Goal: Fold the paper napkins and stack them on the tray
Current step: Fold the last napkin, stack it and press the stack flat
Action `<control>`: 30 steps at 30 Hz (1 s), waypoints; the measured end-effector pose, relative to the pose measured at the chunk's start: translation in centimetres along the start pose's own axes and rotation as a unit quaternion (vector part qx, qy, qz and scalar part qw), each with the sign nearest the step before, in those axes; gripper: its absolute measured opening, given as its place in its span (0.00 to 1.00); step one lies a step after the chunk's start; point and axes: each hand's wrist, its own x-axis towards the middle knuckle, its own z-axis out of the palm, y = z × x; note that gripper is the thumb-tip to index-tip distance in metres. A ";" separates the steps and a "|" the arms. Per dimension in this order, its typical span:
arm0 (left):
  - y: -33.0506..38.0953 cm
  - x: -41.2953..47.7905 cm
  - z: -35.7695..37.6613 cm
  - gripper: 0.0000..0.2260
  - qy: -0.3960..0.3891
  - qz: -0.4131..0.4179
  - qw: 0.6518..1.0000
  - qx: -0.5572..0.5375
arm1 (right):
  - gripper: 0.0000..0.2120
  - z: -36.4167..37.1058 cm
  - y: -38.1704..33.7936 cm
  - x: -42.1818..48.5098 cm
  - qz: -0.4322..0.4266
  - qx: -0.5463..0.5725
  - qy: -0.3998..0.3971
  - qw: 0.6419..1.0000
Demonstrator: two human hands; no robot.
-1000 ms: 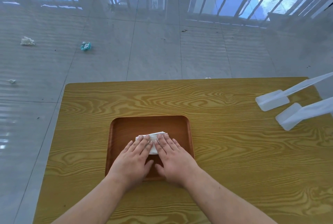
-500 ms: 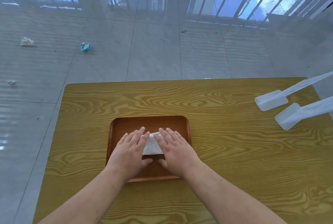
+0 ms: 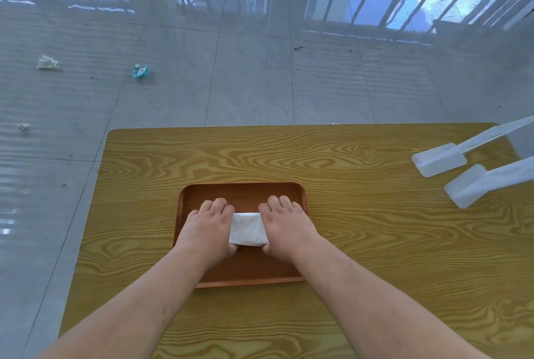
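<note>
Glossy grey floor tiles [image 3: 260, 84] are mirroring barred windows beyond a yellow wood-grain table [image 3: 375, 243]. A white folded paper napkin [image 3: 248, 228] is lying in the brown rectangular wooden tray [image 3: 242, 185], long axis apparently running side to side. The left hand [image 3: 208, 225] and right hand [image 3: 286, 222] are gripping its ends, fingers curled and pressed together, both equally near. No writing is showing.

Tray [image 3: 242, 194] on worktop [image 3: 361, 228], centre-left, toward near edge. Napkin [image 3: 248, 228] in tray, between left hand [image 3: 206, 231] and right hand [image 3: 284, 228]. Plastic stands [image 3: 439, 160] far right. Floor [image 3: 260, 84] behind; scraps [image 3: 140, 71] on it, left.
</note>
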 end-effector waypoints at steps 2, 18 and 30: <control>-0.3 -0.8 0.3 0.42 0.004 0.005 1.000 -0.018 | 0.43 0.3 0.1 -0.9 -0.010 0.013 0.025 1.000; 0.4 -3.5 3.3 0.33 -0.023 0.046 0.995 -0.088 | 0.32 3.1 -1.8 -3.0 -0.049 0.141 -0.025 0.989; 0.2 -3.5 -2.6 0.37 0.011 0.040 0.996 -0.078 | 0.35 -1.6 -2.2 -3.6 0.010 0.173 0.047 0.984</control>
